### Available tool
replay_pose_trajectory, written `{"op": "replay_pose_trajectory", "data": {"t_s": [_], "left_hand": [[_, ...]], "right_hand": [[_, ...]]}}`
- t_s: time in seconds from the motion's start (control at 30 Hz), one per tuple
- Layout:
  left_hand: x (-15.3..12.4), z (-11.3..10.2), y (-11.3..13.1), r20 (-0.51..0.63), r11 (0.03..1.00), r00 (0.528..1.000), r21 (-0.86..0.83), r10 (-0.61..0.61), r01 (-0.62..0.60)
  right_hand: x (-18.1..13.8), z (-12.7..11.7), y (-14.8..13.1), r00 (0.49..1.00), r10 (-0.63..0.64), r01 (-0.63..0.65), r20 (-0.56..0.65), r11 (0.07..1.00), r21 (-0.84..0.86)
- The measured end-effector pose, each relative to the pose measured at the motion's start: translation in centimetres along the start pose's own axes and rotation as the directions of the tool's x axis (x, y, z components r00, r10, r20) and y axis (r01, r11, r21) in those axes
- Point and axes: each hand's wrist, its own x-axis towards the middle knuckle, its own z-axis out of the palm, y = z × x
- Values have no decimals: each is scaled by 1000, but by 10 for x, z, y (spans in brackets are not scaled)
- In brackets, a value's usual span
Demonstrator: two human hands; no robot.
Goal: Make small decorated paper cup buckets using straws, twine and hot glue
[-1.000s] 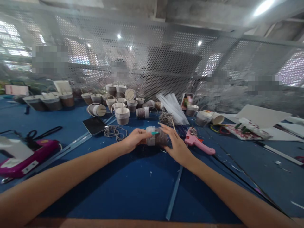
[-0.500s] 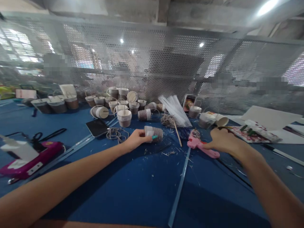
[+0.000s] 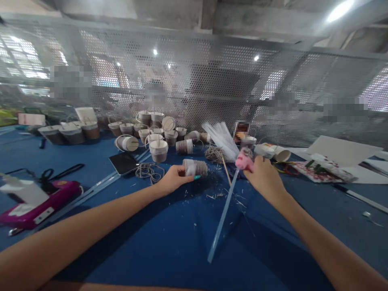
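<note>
My left hand [image 3: 173,179] grips a small cup wrapped in grey-brown twine [image 3: 198,167], which lies on its side just above the blue table [image 3: 169,238]. In my right hand [image 3: 264,174] is a pink glue gun [image 3: 243,160], its handle covered by my fingers. A long clear glue stick [image 3: 222,222] sticks out from the gun toward me. Between the two hands lie a thin wooden stick [image 3: 226,169] and a tangle of twine [image 3: 214,153]. Scraps of fibre are scattered below the cup.
Several twine-wrapped cups [image 3: 159,150] stand and lie along the back. Clear glue sticks [image 3: 222,139] are piled at the centre back. A black phone [image 3: 123,163] and a magenta power strip [image 3: 57,202] are on the left; white sheets [image 3: 339,151] are at the right.
My right hand has closed around the pink glue gun and lifted it up and to the left, the glue stick moving with it. My left hand and the cup have barely moved.
</note>
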Motion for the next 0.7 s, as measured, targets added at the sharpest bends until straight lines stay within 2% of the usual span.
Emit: {"op": "replay_pose_trajectory", "data": {"t_s": [0.07,0.13,0.2,0.27,0.33,0.4,0.47,0.53,0.7], "left_hand": [[0,-1,-2,1,997,1000,77,27,-27],[0,-1,-4,18,984,999,170,49,-51],[0,-2,-5,37,964,997,253,70,-78],[-1,-1,-4,43,936,993,333,107,-116],[-2,0,-2,31,897,987,413,160,-159],[-4,0,1,8,865,978,465,209,-188],[-4,0,2,-3,865,977,466,214,-188],[-3,0,2,14,894,985,419,170,-160],[0,-1,-2,84,967,993,238,77,-95]], "right_hand": [[1,-1,-3,985,-19,46,-173,987,154],[-1,2,-6,973,20,78,-229,908,411],[-6,7,-12,991,80,24,-111,698,716],[-12,13,-20,996,37,-86,78,394,915],[-18,17,-30,983,-42,-174,181,146,974],[-22,19,-38,971,-95,-218,218,15,976],[-25,18,-43,962,-136,-246,237,-49,968],[-28,15,-45,947,-195,-276,256,-84,957],[-34,7,-43,896,-305,-361,323,-79,929]]}}
